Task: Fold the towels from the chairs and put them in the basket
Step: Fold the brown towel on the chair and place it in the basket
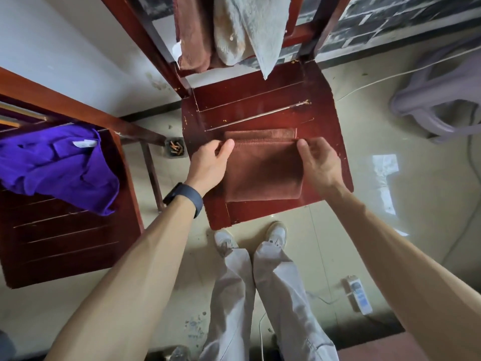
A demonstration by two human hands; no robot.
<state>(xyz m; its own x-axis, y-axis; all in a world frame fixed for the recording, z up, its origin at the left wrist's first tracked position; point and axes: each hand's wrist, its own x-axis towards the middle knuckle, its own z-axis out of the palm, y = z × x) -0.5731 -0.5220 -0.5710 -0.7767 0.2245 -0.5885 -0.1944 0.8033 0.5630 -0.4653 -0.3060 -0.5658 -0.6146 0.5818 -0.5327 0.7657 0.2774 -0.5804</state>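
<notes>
A brown towel [263,169], folded into a rectangle, lies on the seat of a dark red wooden chair [255,105]. My left hand [210,162] pinches its left edge near the far corner. My right hand [318,162] pinches its right edge opposite. Over the chair's backrest hang another brown towel [194,35] and a pale grey-beige towel [250,29]. A purple towel [59,165] lies crumpled on a second red chair [65,238] at the left. No basket is in view.
A grey plastic stool [440,100] stands at the right. A small ashtray [175,148] sits on the floor between the chairs. A white power strip [359,294] and cables lie on the tiled floor. My legs and shoes [250,238] are just before the chair.
</notes>
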